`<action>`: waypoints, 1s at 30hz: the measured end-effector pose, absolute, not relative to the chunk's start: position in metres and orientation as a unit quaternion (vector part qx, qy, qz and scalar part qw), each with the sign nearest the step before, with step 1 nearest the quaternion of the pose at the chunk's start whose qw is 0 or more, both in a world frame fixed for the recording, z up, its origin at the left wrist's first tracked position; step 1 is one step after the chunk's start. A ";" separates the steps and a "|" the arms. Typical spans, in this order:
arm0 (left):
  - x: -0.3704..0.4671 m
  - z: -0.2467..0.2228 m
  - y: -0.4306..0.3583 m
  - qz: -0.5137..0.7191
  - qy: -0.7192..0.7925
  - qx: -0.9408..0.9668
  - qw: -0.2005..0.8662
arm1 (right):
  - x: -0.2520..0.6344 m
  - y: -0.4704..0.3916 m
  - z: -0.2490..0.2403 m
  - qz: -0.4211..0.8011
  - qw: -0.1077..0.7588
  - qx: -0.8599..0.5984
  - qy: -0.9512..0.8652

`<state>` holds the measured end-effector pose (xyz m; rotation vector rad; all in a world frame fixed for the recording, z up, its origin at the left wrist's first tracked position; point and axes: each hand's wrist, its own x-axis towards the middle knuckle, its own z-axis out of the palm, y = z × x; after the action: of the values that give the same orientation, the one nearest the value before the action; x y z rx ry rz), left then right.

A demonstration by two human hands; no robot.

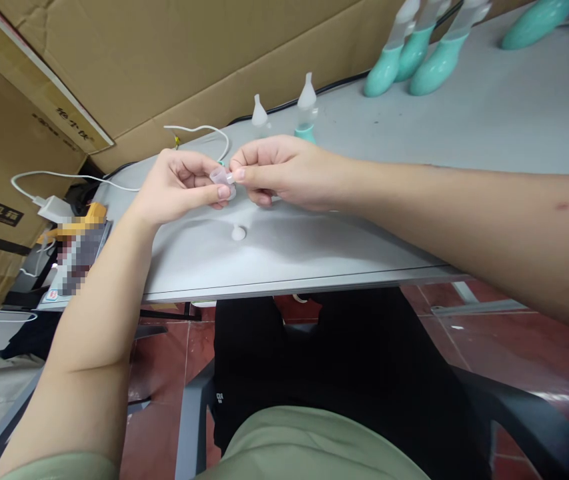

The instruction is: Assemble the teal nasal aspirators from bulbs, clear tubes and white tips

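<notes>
Beyond the loose white tip [239, 233] on the worktop [189, 260], your left hand [171, 190] has its grip clamped on a translucent piece [218, 175]. Your right hand [287, 170] appears to pinch the piece's narrow end, probably so both hands steady it. Teal bulbs [437, 65] sit beyond and right of the tip, likely set back for elbow room.

Room R on tbl [504, 127]; 2 white tips [307, 97] block behind R hand [284, 168].

Brown cardboard [189, 60] backs a grey table [464, 133] — red-tiled floor [164, 373] below, grey chair [195, 407] on it.
</notes>
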<state>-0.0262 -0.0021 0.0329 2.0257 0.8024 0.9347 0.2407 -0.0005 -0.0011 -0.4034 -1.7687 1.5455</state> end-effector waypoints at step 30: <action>-0.029 0.029 0.002 0.365 0.330 0.788 0.370 | 0.242 0.001 0.002 0.524 0.407 -0.223 -0.714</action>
<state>-0.0291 0.0018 0.0288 2.0208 0.8469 0.9374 0.2424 0.0011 0.0022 -0.5616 -1.8015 1.3206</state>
